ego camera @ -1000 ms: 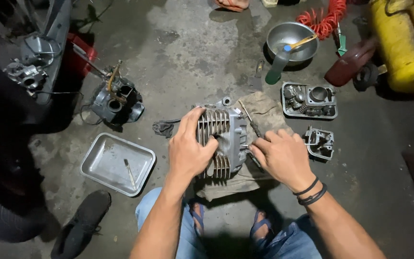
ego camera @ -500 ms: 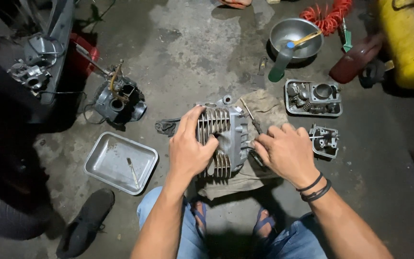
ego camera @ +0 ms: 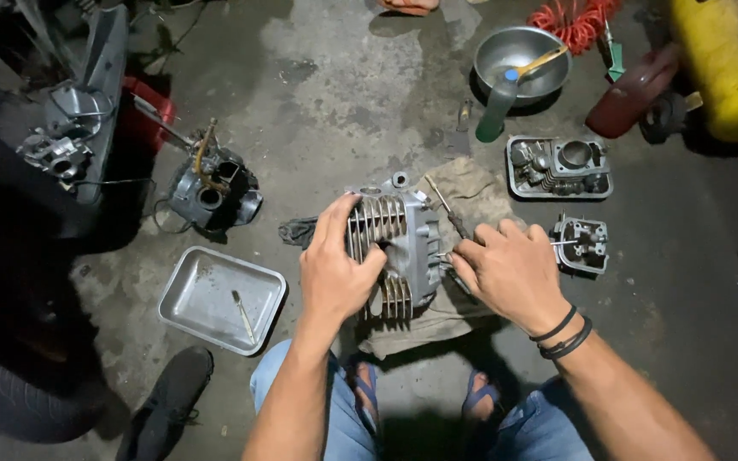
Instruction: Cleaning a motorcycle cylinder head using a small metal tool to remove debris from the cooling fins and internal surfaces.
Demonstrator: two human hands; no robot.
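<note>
A grey finned engine cylinder [ego camera: 405,241] lies on a dirty rag [ego camera: 463,196] on the concrete floor between my knees. My left hand [ego camera: 335,269] grips its finned left side, fingers wrapped over the fins. My right hand [ego camera: 510,271] rests against the cylinder's right side, fingertips pinched on a thin metal tool [ego camera: 448,209] that slants up across the rag. What the tool's tip touches is hidden by my fingers.
A metal tray [ego camera: 219,299] with a small tool lies at left, beside an engine part [ego camera: 211,192]. A cylinder head cover [ego camera: 559,166] and a smaller part [ego camera: 581,243] sit at right. A steel bowl [ego camera: 523,64], green bottle [ego camera: 495,107], yellow container [ego camera: 728,64] and black shoe [ego camera: 164,401] surround.
My right hand has shifted slightly toward the cylinder's side. My left hand keeps the same grip; the view has drifted a little.
</note>
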